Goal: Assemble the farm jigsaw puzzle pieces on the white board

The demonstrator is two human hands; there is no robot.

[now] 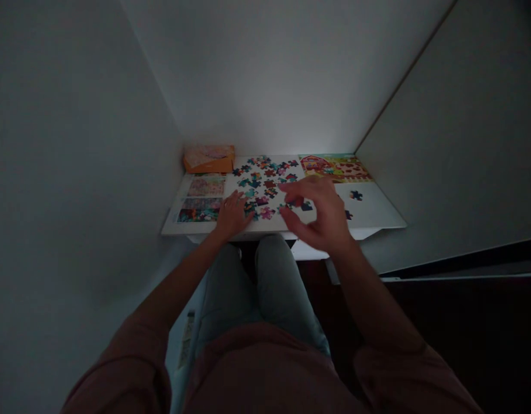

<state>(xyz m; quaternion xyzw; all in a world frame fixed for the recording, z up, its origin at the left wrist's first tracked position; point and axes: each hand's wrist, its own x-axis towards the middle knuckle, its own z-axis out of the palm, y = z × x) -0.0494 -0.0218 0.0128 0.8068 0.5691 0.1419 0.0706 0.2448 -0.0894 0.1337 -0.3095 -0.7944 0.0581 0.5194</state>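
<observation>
Jigsaw puzzle pieces [269, 172] in many colours lie loose across the middle of the white table [381, 214]. My left hand [233, 215] rests flat at the table's front, its fingers spread beside the nearest pieces. A pink puzzle piece [267, 213] lies just right of its thumb. Above the table's front edge hovers my right hand [320, 211], thumb and forefinger curved but apart, with nothing visible between them. It hides some pieces behind it. Two dark pieces lie to its right, one of them a blue-brown piece [355, 195].
An orange box [209, 158] stands at the back left corner. In front of it is a printed picture sheet [200, 200]. A farm picture [334, 167] with a red barn covers the back right. Walls [265, 75] close in behind and at both sides.
</observation>
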